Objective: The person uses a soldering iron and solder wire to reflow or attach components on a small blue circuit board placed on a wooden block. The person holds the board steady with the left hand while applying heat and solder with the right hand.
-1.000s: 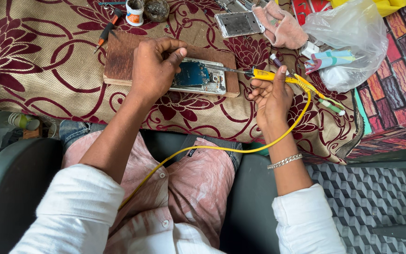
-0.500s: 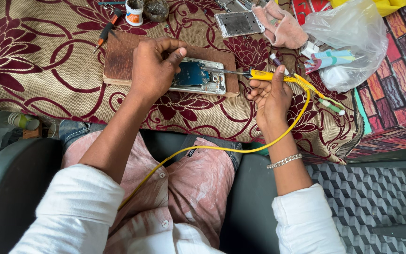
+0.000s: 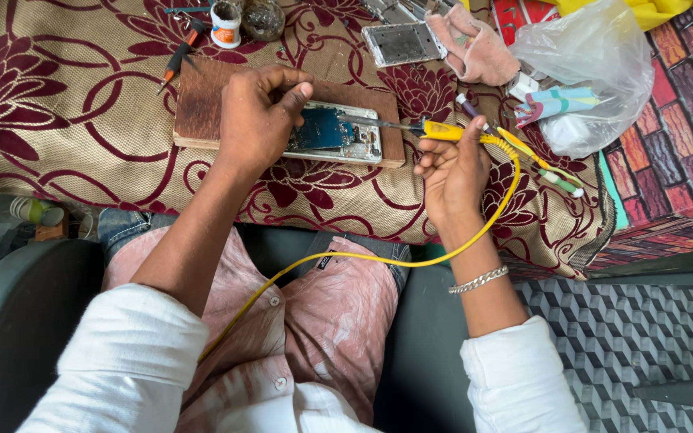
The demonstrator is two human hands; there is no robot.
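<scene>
Nearest to us, a yellow cable (image 3: 346,258) loops across our lap and climbs past the wrist into our right hand (image 3: 452,170). That hand is curled shut around the yellow handle of a soldering iron (image 3: 435,131) — its metal tip reaches leftward from the fingers and sits over the edge of an opened phone (image 3: 334,134). Our left hand (image 3: 257,120) rests on the phone's left part, fingers bent down and pressing on it, thumb and forefinger pinched close at the blue circuit board; whether they grip anything small there we cannot tell.

The phone lies between the two hands on a wooden board (image 3: 202,108), which sits on a floral maroon-and-gold cloth (image 3: 58,96). Just beyond the right hand lie a few pens and slim tools (image 3: 539,160), and farther right a clear plastic bag (image 3: 595,72). Beyond the left hand, past the board's far edge, we see a small screwdriver (image 3: 180,54) and a little white pot (image 3: 225,24) — and farther off, above the gap between the hands, a metal phone frame (image 3: 403,42) beside a pink cloth (image 3: 475,44).
</scene>
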